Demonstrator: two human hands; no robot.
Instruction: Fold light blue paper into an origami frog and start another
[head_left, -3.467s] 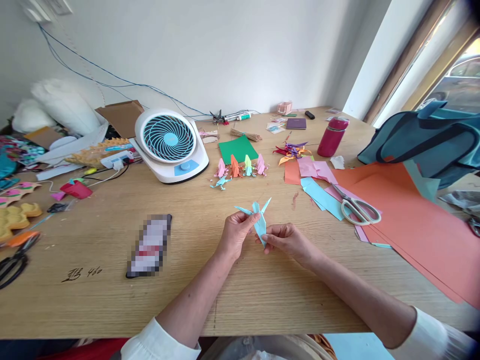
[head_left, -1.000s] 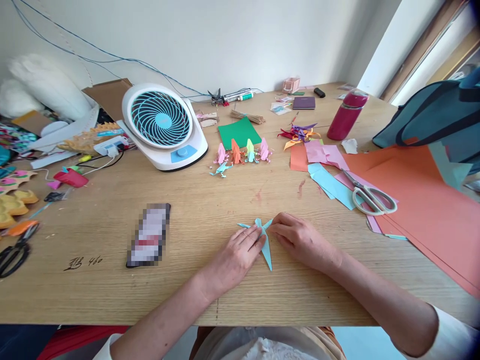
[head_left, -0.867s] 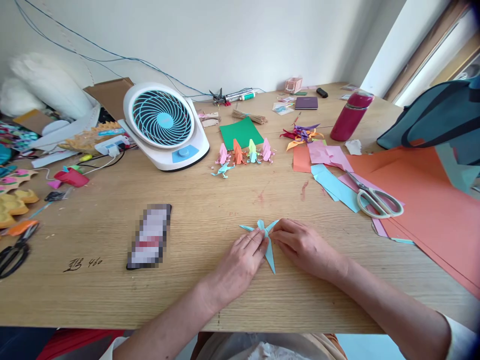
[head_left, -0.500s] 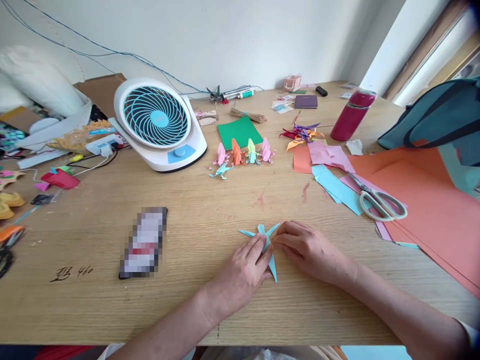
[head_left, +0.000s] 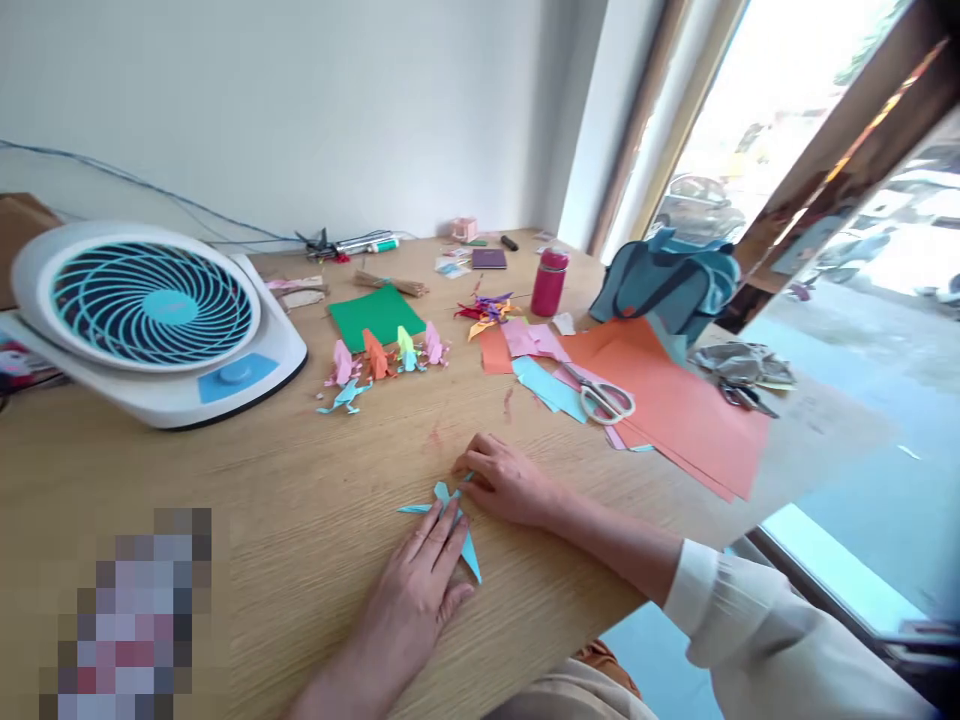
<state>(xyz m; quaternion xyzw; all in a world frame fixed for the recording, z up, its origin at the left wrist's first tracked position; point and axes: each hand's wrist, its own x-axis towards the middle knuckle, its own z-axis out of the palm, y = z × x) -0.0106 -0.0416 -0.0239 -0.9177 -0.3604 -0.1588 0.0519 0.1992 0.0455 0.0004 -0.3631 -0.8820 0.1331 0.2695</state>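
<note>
A light blue folded paper figure lies flat on the wooden table near its front edge. My left hand rests on it with fingers stretched out flat, pressing it down. My right hand lies just right of the figure, fingers curled with the tips pressed on its upper point. A thin blue point of the figure sticks out to the left.
A white and blue desk fan stands at the left. Small folded paper figures, a green sheet, orange sheets, scissors, a red bottle and a teal bag lie beyond. A window is at the right.
My head has turned right, so the window and bag come into view. The blue figure went from held in the air to pressed flat on the table under both hands.
</note>
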